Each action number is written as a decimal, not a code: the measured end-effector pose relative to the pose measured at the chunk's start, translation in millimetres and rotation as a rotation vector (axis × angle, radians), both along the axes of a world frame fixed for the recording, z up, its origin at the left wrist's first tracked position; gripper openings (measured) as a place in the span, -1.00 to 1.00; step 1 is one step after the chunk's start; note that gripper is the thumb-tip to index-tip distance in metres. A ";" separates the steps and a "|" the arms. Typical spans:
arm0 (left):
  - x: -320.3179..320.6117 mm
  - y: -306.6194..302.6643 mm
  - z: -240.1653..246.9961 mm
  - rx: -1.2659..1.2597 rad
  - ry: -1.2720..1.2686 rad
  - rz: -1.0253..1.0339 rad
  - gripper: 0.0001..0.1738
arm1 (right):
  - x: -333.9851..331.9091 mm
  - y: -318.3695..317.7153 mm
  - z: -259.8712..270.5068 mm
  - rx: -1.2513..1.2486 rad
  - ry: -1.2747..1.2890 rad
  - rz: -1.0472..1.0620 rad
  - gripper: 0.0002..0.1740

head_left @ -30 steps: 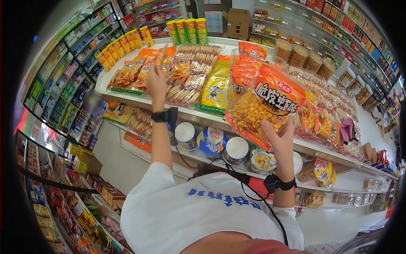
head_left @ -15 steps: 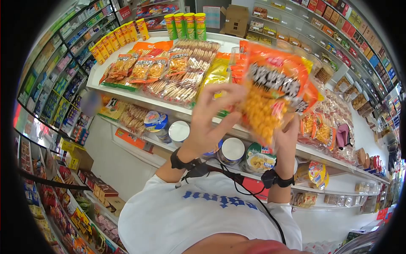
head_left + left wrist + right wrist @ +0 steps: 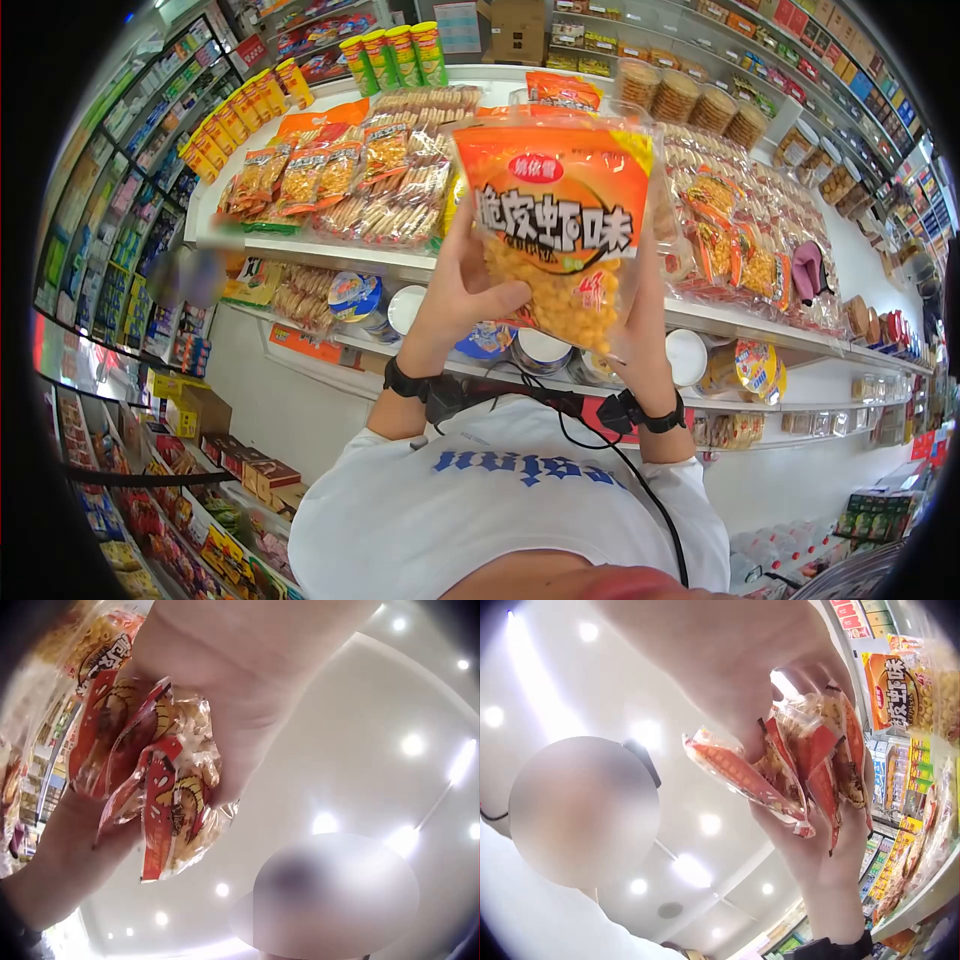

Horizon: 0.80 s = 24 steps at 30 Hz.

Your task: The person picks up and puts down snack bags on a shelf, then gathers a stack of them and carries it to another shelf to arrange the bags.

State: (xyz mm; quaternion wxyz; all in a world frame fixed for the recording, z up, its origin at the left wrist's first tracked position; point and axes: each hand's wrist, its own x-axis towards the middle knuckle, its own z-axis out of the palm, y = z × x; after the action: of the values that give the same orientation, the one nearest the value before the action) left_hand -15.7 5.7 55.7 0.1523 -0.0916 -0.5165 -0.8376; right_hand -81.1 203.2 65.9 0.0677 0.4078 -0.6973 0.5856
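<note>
Several clear-and-orange bags of puffed snack rings [image 3: 560, 235] stand upright together in front of the chest, the front one facing the head camera. My left hand [image 3: 465, 290] grips their left side, its thumb across the lower front of the first bag. On the opposite side my right hand [image 3: 645, 320] holds the bags by their edge, its fingers mostly hidden behind them. From below, the left wrist view shows the red bottom seams of the stacked bags [image 3: 161, 802] between both hands. The right wrist view also shows these bags [image 3: 810, 765] side by side.
A white display counter [image 3: 330, 248] carries more snack bags [image 3: 300, 180], wrapped biscuit packs [image 3: 375, 215], green-yellow tubes [image 3: 395, 62] and yellow packs [image 3: 240, 115]. Instant noodle tubs [image 3: 360, 300] line the shelf below. Black cables [image 3: 640, 465] run from the wrist cameras across the shirt.
My left hand has come back from over the left-hand bags to grip the bags in my right hand. The bags have moved left and turned upright to face the head camera.
</note>
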 end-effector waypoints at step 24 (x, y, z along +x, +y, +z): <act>4.8 30.0 -6.8 -0.233 0.031 -0.320 0.54 | 3.3 56.7 -3.4 -0.017 -0.499 -0.084 0.25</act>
State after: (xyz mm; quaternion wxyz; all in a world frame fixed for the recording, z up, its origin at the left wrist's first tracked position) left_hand -10.9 35.8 48.9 0.0135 -0.2025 -0.5863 -0.7843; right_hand -77.8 259.9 62.5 -0.0790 0.2208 -0.7038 0.6706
